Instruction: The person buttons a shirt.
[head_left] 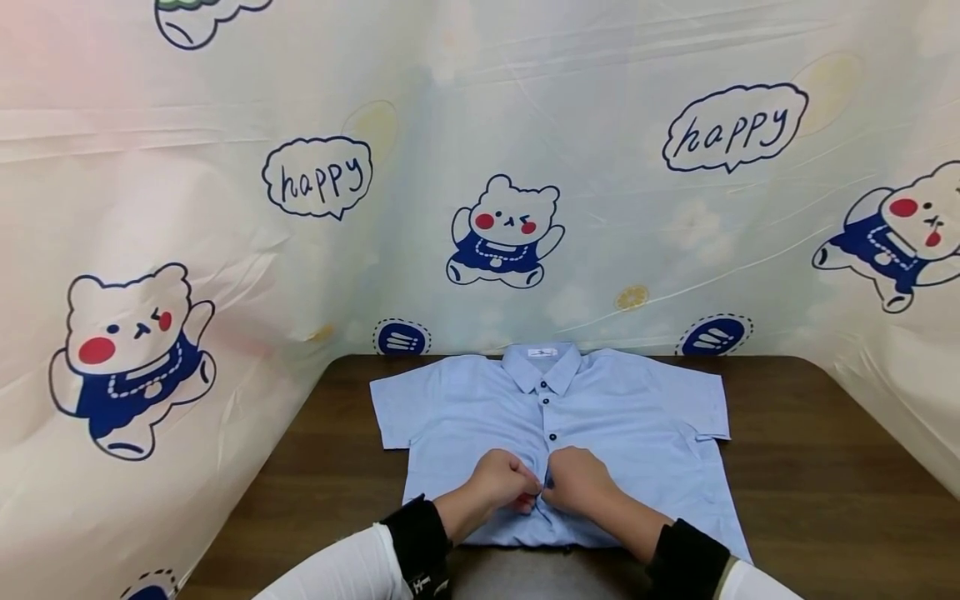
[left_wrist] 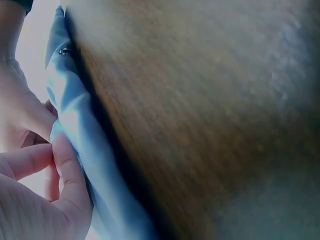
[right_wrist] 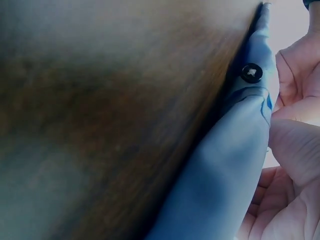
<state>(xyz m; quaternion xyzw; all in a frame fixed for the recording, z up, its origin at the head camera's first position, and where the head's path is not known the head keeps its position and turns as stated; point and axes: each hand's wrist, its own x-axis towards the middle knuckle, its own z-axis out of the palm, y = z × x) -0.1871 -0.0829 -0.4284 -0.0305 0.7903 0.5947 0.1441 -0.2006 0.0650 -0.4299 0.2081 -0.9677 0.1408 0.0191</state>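
A cartoon bear curtain (head_left: 225,208) printed "happy" walls in a dark wooden table (head_left: 810,467). A light blue short-sleeved shirt (head_left: 465,417) lies flat on it, collar away from the person. Both hands meet at the lower placket: the left hand (head_left: 501,485) and right hand (head_left: 577,482) each pinch fabric by a dark button (right_wrist: 251,73). Doing it well likely means keeping both edges aligned and taut
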